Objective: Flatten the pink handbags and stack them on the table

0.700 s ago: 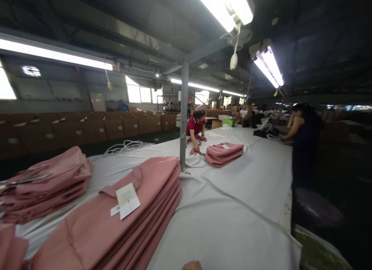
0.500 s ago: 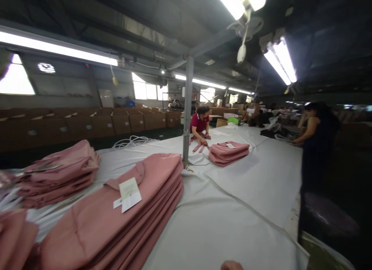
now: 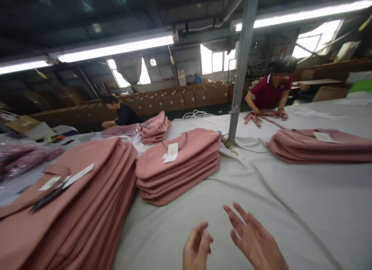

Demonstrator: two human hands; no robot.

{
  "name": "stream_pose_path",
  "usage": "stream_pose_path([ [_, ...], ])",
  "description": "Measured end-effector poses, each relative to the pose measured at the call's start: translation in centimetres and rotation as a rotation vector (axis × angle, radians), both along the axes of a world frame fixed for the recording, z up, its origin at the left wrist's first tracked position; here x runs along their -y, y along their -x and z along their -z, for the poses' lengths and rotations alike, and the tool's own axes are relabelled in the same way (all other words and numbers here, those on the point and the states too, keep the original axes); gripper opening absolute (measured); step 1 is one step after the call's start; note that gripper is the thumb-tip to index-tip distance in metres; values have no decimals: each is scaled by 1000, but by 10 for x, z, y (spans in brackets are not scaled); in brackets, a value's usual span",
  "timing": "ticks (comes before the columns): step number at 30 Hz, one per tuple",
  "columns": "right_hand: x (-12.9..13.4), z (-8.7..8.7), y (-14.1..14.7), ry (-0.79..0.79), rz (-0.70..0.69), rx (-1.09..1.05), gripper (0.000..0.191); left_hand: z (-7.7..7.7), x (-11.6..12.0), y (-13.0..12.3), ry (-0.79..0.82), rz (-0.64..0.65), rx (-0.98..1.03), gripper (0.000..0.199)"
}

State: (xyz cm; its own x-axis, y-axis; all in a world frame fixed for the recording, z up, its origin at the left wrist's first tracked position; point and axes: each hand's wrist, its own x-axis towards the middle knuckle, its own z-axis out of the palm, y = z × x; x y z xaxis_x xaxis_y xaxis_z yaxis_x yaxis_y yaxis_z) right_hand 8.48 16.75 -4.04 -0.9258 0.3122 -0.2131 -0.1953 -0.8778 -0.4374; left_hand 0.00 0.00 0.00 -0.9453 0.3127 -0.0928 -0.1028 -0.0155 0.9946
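Above the white-covered table [image 3: 232, 184], my left hand [image 3: 197, 246] is loosely curled and holds nothing. To its right, my right hand [image 3: 254, 237] has its fingers spread, also empty. Neither hand touches the pink folded garments. The nearest stack [image 3: 178, 167] lies beyond my left hand, with a white tag [image 3: 172, 152] on top. A taller pink stack [image 3: 75, 208] fills the lower left; white tags and a dark object [image 3: 48, 198] lie on it. Another pink stack [image 3: 319, 148] is at the right.
A grey post [image 3: 240, 76] rises from the table behind the middle stack. Beyond it, a person in a red shirt [image 3: 269, 92] handles pink strips. A person in dark clothing [image 3: 128, 114] is at the far left. Plastic-wrapped pink items [image 3: 29, 155] lie left; cardboard boxes [image 3: 177, 99] line the back.
The view has swung left, bringing the tall left stack and the person in dark clothing into sight. Only part of one hand showed at the bottom edge earlier; both hands are visible now.
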Motion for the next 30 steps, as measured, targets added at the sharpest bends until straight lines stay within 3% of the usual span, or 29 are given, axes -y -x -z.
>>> stream_pose_path([
  [3,-3,-44,-24,196,-96,-215,42,-4,-46,-34,-169,365,-17,51],
  [5,-8,-54,-41,248,-114,-254,42,-6,-68,-51,-244,473,24,44],
  [10,-27,-40,-78,285,-51,-295,50,2,-102,-74,-253,571,133,39],
  [18,-51,-14,-99,347,108,-318,59,19,-151,-80,-177,744,214,35],
  [23,-68,-8,-111,261,200,-317,59,30,-173,-84,-220,795,337,27],
  [30,-82,-8,-118,114,278,-238,59,47,-191,-85,-203,796,378,40],
])
